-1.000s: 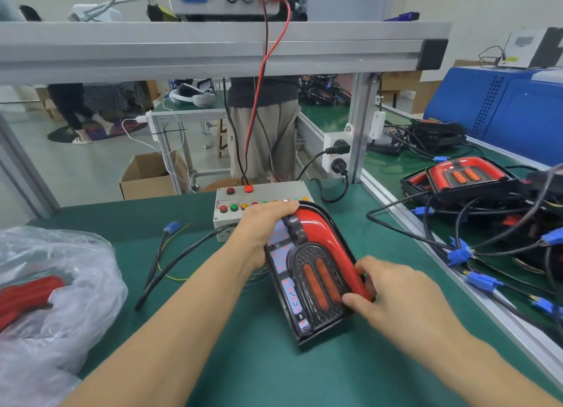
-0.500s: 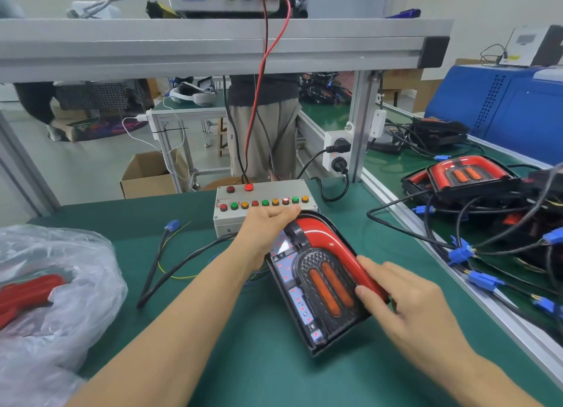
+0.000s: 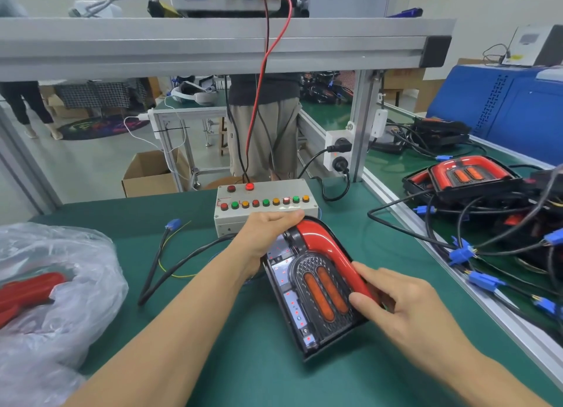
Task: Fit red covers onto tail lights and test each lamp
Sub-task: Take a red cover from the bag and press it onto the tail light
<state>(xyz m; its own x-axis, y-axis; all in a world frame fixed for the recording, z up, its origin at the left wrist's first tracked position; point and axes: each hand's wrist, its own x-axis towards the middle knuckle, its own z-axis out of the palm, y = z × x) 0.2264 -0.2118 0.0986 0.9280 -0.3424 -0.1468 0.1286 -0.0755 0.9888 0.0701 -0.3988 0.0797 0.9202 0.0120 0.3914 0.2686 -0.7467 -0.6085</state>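
Green matte surface [image 3: 380,233], crinkly clear plastic bag [image 3: 45,284] at its left edge. Mid-surface sits the black arch-shaped tail light [image 3: 310,287] with a glossy red cover [image 3: 327,248]. Left hand [image 3: 268,233] grips its far end, right hand [image 3: 399,303] pinches the cover's near end.

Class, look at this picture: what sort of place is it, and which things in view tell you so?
Most likely an assembly and test bench in a vehicle-lamp factory. A black tail light with a curved red cover lies on the green bench mat, a grey test box with coloured buttons stands behind it, and finished lamps with blue-plugged cables pile up alongside.
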